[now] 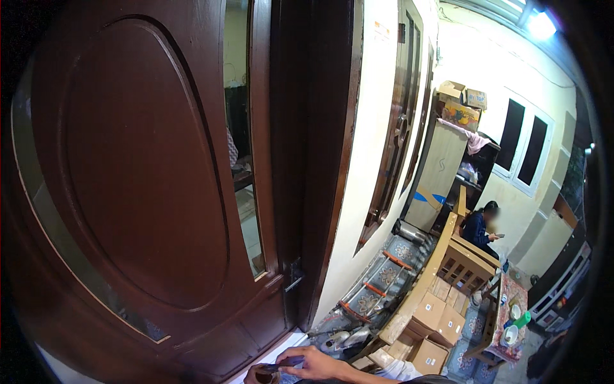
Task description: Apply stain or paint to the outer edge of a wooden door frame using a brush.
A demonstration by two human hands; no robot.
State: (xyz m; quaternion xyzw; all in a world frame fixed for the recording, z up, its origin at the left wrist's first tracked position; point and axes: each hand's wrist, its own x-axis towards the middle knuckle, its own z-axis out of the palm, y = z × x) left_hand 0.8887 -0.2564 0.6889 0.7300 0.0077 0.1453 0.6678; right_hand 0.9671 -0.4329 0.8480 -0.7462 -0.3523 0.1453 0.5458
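R hand (314,364) holds dk item (289,362) nr doorsill (272,354) edge.

Single view: head cam, left unit of the side-by-side fisheye pair on the wearer's head. Looks from head height, pitched down; uprights converge toward the bottom. Left half squares up to a dark brown paneled door (147,166), very near. Cream wall (364,115) recedes right of center, so the right half looks along it: cardboard cartons (430,312) at mid range, seated person (476,229) and tall cupboard (438,166) farther off, white-framed window (526,144) on the end wall. Bright lamp (542,25) near upper right rim. Right hand (314,363) just makes the bottom edge, close in. Straight edges bow outward; corners black out.
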